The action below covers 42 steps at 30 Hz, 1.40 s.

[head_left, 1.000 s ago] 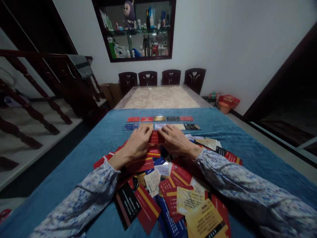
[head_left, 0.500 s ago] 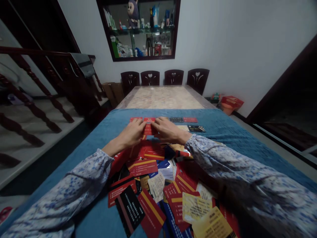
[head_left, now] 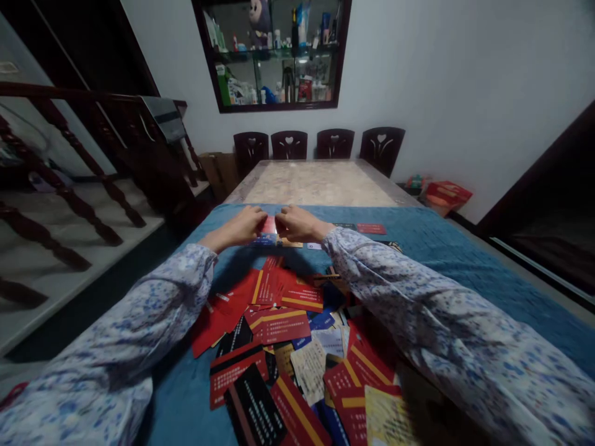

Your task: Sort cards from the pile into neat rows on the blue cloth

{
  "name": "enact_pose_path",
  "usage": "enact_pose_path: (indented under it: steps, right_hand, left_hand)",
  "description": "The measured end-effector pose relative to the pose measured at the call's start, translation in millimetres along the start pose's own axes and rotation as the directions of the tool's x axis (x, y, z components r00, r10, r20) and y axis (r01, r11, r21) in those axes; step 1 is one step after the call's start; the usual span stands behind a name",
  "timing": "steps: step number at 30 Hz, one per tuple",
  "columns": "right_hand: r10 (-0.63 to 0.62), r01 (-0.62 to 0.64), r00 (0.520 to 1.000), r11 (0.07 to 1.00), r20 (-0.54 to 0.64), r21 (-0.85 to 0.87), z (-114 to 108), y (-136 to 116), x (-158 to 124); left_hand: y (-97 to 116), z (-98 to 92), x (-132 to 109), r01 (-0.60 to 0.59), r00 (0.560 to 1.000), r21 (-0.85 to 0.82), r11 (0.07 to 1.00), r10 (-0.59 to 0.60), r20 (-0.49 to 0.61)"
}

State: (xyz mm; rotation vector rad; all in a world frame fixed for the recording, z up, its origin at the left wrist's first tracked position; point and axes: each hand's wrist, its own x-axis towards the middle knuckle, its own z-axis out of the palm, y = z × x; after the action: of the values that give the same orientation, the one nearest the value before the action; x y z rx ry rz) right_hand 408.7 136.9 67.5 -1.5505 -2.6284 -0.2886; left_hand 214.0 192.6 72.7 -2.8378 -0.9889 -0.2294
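A red card [head_left: 268, 224] shows between my two hands, over the back row of cards on the blue cloth. My left hand [head_left: 242, 227] has its fingers curled at the card's left edge. From the other side, my right hand [head_left: 300, 224] closes at the right edge, fingertips largely hidden. Just below lie a blue card [head_left: 264, 240] and an orange card [head_left: 291, 243]. Nearer to me, a loose pile of red, black, blue and yellow cards [head_left: 281, 325] spreads between my forearms.
Right of my hands, the back row holds a dark card [head_left: 344, 226] and another red card [head_left: 372, 228]. The blue cloth [head_left: 446, 266] covers the near part of a marble-patterned table [head_left: 311, 183]. Several dark chairs [head_left: 335, 144] stand at the far end; a wooden railing [head_left: 69, 155] runs left.
Both hands have moved away from me, from over the second row to the back row, with a red card between them. The blue and orange cards are now uncovered. The view has shifted slightly.
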Motion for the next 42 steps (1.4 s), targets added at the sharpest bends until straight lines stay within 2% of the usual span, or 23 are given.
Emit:
enact_pose_path:
  steps: [4, 10, 16, 25, 30, 36, 42]
  right_hand:
    - [0.027, -0.028, 0.999, 0.999, 0.017, 0.046, 11.2, 8.1, 23.5]
    - [0.035, -0.038, 0.998, 0.998, 0.054, 0.051, 34.8, 17.4, 55.4]
    - [0.080, -0.084, 0.993, 0.995, 0.089, 0.049, 56.5, 24.0, 77.7]
    - [0.149, -0.168, 0.970, 0.982, 0.193, 0.086, 71.3, 27.4, 92.7]
    - [0.169, -0.195, 0.961, 0.975, 0.217, 0.104, 75.1, 28.8, 97.3]
    - [0.160, -0.194, 0.954, 0.974, 0.255, 0.113, 69.5, 28.3, 96.5]
    - [0.149, -0.179, 0.954, 0.979, 0.261, 0.095, 68.4, 26.2, 95.9]
  left_hand:
    - [-17.4, 7.7, 14.5, 0.027, 0.998, 0.037, 0.999, -0.029, 0.054]
    - [-47.0, 31.5, 34.1, 0.081, 0.990, 0.030, 0.996, -0.084, 0.110]
    - [-65.4, 52.7, 49.9, 0.122, 0.979, 0.031, 0.992, -0.125, 0.159]
    - [-78.9, 74.3, 63.5, 0.148, 0.956, 0.023, 0.989, -0.149, 0.251]
    - [-83.2, 77.0, 64.3, 0.132, 0.948, 0.001, 0.991, -0.126, 0.292]
    - [-88.7, 77.9, 67.3, 0.150, 0.929, -0.026, 0.988, -0.132, 0.346]
    - [-86.8, 79.1, 67.8, 0.152, 0.929, 0.012, 0.988, -0.147, 0.340]
